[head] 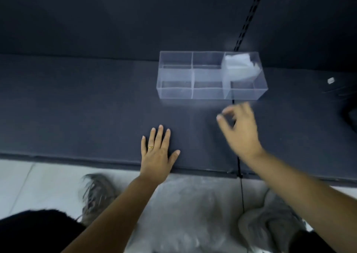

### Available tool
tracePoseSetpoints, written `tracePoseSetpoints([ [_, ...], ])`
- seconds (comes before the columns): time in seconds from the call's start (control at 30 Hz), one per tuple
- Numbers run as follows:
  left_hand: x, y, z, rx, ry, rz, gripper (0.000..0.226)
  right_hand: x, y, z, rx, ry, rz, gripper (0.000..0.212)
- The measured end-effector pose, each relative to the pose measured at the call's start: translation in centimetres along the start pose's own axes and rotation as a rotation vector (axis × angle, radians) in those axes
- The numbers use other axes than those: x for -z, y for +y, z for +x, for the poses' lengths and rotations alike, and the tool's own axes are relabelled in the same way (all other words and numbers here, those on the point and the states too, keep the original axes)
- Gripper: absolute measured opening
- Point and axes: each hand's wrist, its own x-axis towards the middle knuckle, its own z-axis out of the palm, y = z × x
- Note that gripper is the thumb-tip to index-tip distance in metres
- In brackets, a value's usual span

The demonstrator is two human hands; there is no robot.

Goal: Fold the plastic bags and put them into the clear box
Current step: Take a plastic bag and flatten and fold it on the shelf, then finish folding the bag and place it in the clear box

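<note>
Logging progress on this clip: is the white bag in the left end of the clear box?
No, the white bag lies in the back compartment at the right end of the clear box.

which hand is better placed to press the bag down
Probably right: the right hand hangs by the clear box end holding the bag; the left hand lies flat on the table, farther off.

A head-worn wide-angle view looks down, close over the table (77,108), toward the clear box (175,92).
</note>
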Motion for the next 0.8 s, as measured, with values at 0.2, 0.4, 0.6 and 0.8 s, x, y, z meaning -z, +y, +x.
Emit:
tracePoseSetpoints([
  [0.2,-0.4,-2.5,-2.8,0.035,-0.058,-0.004,0.070,-5.6,-2.6,-17.4,0.189,-0.907,-0.172,0.036],
  [0.4,-0.5,-3.3,-2.5,0.028,-0.173,-0.065,0.076,-10.3,-5.1,-20.7,-1.042,-0.816,0.562,0.075],
  [0.6,0.0,-3.5,-2.3,0.034,-0.238,-0.122,0.074,-12.3,-7.3,-15.8,-1.270,-0.361,0.728,0.018],
  [0.8,0.4,-3.8,-2.2,0.038,-0.273,-0.225,0.072,-7.2,-6.3,-17.1,-1.183,-0.445,0.720,0.015],
])
